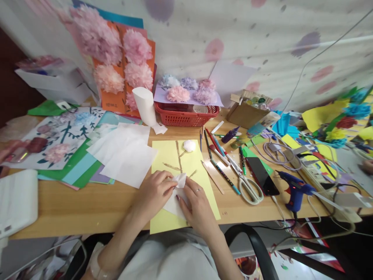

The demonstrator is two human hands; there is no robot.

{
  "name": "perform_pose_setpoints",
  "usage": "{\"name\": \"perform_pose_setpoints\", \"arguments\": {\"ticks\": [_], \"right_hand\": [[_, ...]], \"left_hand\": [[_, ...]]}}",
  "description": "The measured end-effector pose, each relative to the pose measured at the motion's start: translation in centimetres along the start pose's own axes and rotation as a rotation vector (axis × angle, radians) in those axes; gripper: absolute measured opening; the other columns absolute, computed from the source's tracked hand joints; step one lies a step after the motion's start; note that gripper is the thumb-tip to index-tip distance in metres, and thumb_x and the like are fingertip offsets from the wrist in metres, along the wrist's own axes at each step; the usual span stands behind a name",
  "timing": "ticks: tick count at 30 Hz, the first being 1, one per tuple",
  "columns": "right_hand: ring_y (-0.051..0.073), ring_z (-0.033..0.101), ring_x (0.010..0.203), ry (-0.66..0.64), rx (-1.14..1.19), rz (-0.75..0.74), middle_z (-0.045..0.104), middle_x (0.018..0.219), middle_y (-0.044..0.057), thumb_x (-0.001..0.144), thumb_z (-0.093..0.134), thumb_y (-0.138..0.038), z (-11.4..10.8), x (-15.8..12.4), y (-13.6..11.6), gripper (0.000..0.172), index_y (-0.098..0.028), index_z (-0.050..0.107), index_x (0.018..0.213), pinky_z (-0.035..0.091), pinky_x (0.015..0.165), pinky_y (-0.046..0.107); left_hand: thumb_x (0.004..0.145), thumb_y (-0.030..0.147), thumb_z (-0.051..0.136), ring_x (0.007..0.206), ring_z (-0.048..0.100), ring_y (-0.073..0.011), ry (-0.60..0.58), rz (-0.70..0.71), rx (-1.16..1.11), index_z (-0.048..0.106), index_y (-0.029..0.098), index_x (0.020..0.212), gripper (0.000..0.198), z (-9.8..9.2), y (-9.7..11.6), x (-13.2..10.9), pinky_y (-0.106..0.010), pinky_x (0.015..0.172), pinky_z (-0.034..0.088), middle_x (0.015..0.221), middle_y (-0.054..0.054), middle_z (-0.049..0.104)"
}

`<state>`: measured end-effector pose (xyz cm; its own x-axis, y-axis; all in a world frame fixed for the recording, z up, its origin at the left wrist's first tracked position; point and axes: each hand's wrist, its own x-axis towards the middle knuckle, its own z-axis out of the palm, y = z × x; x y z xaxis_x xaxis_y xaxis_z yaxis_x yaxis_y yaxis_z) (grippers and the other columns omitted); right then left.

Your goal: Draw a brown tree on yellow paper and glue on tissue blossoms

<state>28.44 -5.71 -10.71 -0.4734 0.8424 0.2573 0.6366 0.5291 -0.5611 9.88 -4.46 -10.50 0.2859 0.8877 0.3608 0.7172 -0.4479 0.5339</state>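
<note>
A thin white sheet of tissue paper (175,203) is between my two hands, with one part bunched up at the top. My left hand (159,190) pinches that bunched part between thumb and fingers. On the right side of the sheet, my right hand (196,204) rests with its fingers bent against the paper; its fingertips are partly hidden. Under both hands lies a yellow sheet of paper (163,151). It bears brown branch lines, and a white puffy paper blossom (189,146) sits at its upper right.
White tissue sheets (128,155) lie to the left. Pens, a pencil and scissors (250,189) are at right, beside a phone (262,175), a blue glue gun (295,190) and cables. Behind stand a paper roll (144,107) and a red basket (186,116). Another person's hand (367,166) shows far right.
</note>
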Motion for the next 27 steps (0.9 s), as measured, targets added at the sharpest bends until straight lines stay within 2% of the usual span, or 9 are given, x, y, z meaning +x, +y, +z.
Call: {"name": "perform_pose_setpoints", "arguments": {"ticks": [4,8,12,14,17,19,22,24,27], "right_hand": [[0.027,0.046,0.130,0.031,0.033,0.040,0.049,0.138,0.017,0.093,0.046,-0.016,0.0,-0.3,0.3,0.034,-0.018,0.052,0.126,0.046,0.104,0.046],[0.027,0.046,0.131,0.048,0.080,0.067,0.048,0.139,0.017,0.092,0.048,-0.017,-0.1,-0.5,0.4,0.033,-0.018,0.054,0.125,0.045,0.105,0.046],[0.025,0.056,0.119,0.180,0.240,0.248,0.058,0.126,0.014,0.095,0.046,-0.025,-0.4,0.2,0.7,0.025,-0.021,0.056,0.118,0.048,0.099,0.044],[0.025,0.058,0.114,0.246,0.280,0.345,0.061,0.122,0.013,0.093,0.053,-0.031,-0.5,1.0,1.0,0.030,-0.021,0.052,0.121,0.048,0.097,0.044],[0.025,0.061,0.104,0.208,0.275,0.380,0.066,0.109,0.010,0.084,0.065,-0.032,-0.4,2.4,1.7,0.044,-0.020,0.050,0.124,0.048,0.092,0.044],[0.024,0.063,0.092,0.171,0.272,0.375,0.067,0.095,0.007,0.084,0.063,-0.027,-0.4,3.1,2.1,0.034,-0.020,0.056,0.116,0.050,0.086,0.041],[0.022,0.061,0.083,0.148,0.213,0.353,0.064,0.085,0.005,0.085,0.058,-0.022,-0.7,3.6,2.1,0.010,-0.020,0.063,0.093,0.049,0.079,0.039],[0.023,0.060,0.088,0.151,0.183,0.306,0.063,0.089,0.007,0.084,0.058,-0.020,-0.9,3.6,2.1,0.005,-0.021,0.062,0.083,0.048,0.082,0.039],[0.024,0.060,0.102,0.157,0.269,0.244,0.064,0.105,0.008,0.086,0.056,-0.021,-1.0,3.4,1.9,0.002,-0.021,0.058,0.087,0.047,0.090,0.040]], "left_hand": [[0.085,0.007,0.057,0.099,0.059,-0.0217,-0.024,0.001,0.026,0.071,0.019,0.093,0.020,0.2,0.2,-0.3,-0.038,0.085,0.052,0.104,-0.006,0.065],[0.088,0.017,0.058,0.099,0.059,-0.0232,-0.001,-0.007,0.071,0.071,0.020,0.091,0.014,0.3,0.5,-0.5,-0.041,0.085,0.051,0.106,-0.007,0.065],[0.091,0.021,0.057,0.094,0.060,-0.0235,0.068,-0.009,0.141,0.070,0.018,0.086,0.015,0.6,0.8,-0.5,-0.041,0.081,0.052,0.102,-0.008,0.065],[0.090,0.020,0.059,0.093,0.060,-0.0235,0.099,-0.003,0.162,0.070,0.018,0.083,0.013,0.7,1.0,-0.6,-0.041,0.080,0.053,0.101,-0.008,0.065],[0.089,0.017,0.060,0.098,0.058,-0.0244,0.161,0.024,0.190,0.070,0.018,0.085,0.011,1.0,1.1,-0.8,-0.041,0.083,0.052,0.103,-0.008,0.065],[0.092,0.014,0.055,0.098,0.058,-0.0237,0.163,0.087,0.198,0.069,0.017,0.093,0.014,1.3,1.2,-1.1,-0.040,0.083,0.053,0.103,-0.009,0.065],[0.095,0.012,0.047,0.092,0.059,-0.0212,0.078,0.185,0.172,0.066,0.014,0.102,0.021,1.7,1.3,-1.6,-0.037,0.081,0.055,0.099,-0.008,0.067],[0.096,0.013,0.044,0.092,0.061,-0.0208,0.031,0.193,0.154,0.065,0.015,0.105,0.024,1.9,1.4,-1.9,-0.037,0.082,0.055,0.100,-0.008,0.068],[0.097,0.013,0.040,0.100,0.062,-0.0215,0.000,0.159,0.145,0.064,0.016,0.111,0.028,1.8,1.6,-2.4,-0.040,0.089,0.054,0.107,-0.008,0.068]]}}
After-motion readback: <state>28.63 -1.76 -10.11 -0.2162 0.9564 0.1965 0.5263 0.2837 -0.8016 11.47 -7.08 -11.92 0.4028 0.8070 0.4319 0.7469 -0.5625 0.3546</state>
